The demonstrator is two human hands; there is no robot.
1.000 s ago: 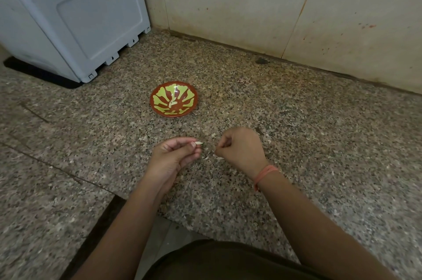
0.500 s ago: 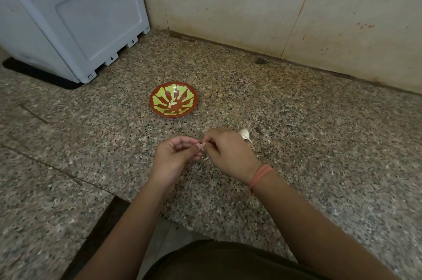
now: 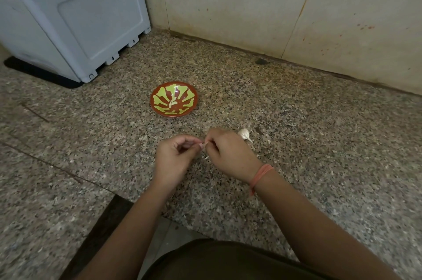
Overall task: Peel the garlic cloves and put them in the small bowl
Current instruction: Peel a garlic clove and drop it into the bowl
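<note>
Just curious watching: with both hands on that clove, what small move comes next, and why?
Probably the right hand pulls the skin away while the left hand holds the garlic clove; both pinch it now, short of the small bowl.

Dim, soft indoor light, no hard shadows. Small glare spot on bowl point(image 3: 157, 99). Wide-angle bend at edges: wall point(image 3: 251, 5) lines bow. Corners darker, bit soft; centre fairly sharp w/ mild grain.
</note>
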